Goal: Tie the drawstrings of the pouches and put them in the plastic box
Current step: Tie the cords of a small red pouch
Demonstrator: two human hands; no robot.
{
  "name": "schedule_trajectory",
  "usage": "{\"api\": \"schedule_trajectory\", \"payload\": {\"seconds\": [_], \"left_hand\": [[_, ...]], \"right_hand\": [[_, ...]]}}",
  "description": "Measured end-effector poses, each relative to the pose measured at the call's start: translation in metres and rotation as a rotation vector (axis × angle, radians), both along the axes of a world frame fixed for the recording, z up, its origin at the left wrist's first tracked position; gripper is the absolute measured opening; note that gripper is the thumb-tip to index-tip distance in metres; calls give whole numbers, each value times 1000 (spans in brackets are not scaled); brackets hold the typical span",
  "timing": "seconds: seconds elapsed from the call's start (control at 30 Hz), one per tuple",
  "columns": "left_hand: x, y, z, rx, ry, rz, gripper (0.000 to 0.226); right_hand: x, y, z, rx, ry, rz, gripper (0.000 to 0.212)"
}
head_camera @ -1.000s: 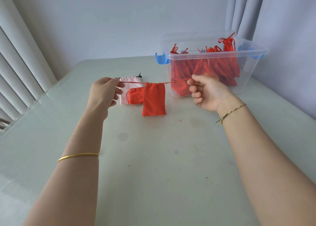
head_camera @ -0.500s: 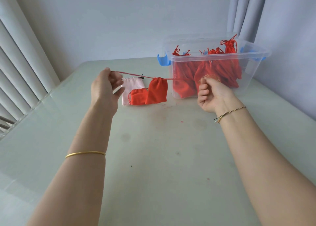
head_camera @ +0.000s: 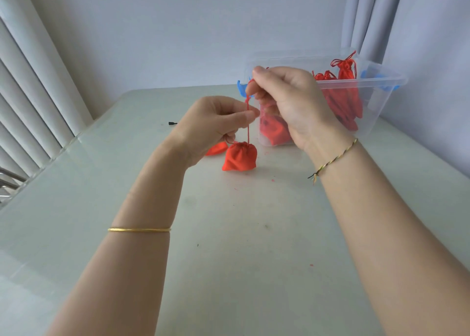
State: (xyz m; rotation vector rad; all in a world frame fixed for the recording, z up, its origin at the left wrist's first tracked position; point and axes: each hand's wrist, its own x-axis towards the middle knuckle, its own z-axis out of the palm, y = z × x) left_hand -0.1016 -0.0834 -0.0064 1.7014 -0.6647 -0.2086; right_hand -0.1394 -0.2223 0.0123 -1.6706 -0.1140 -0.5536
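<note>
Here, the right hand (head_camera: 290,106) pinches the thin red drawstring (head_camera: 248,122) above the left hand (head_camera: 213,127), which pinches it lower down. The cinched red fabric pouch (head_camera: 239,156) dangles from it just left of the clear plastic box (head_camera: 376,99) holding more red pouches (head_camera: 346,96) on the pale table (head_camera: 229,234).

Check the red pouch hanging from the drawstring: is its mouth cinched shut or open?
Cinched shut: the red pouch is gathered into puckers at its top, where the drawstring rises to both hands. Whether a knot is tied, cannot tell.
</note>
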Motion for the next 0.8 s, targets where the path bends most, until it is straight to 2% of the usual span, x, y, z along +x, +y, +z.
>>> {"api": "schedule_trajectory", "payload": {"seconds": [0.13, 0.23, 0.3, 0.37, 0.63, 0.7, 0.8], "left_hand": [[-3, -2, 3, -23, 0, -34, 9], [-4, -3, 4, -51, 37, -62, 18], [-4, -3, 4, -64, 65, -101, 23], [-5, -4, 4, -74, 80, -128, 19], [-1, -3, 1, -205, 154, -71, 17], [2, -3, -2, -254, 198, -30, 17], [3, -5, -4, -278, 207, 5, 13]], "right_hand": [[5, -2, -4, 69, 57, 12, 38], [7, -10, -11, 23, 178, -19, 37], [6, -12, -14, -17, 273, 39, 35], [5, -11, -16, -35, 319, 110, 32], [7, -21, -14, -28, 264, 6, 33], [4, -26, -11, -35, 305, 92, 33], [-2, -30, -10, -183, 438, 288, 32]]}}
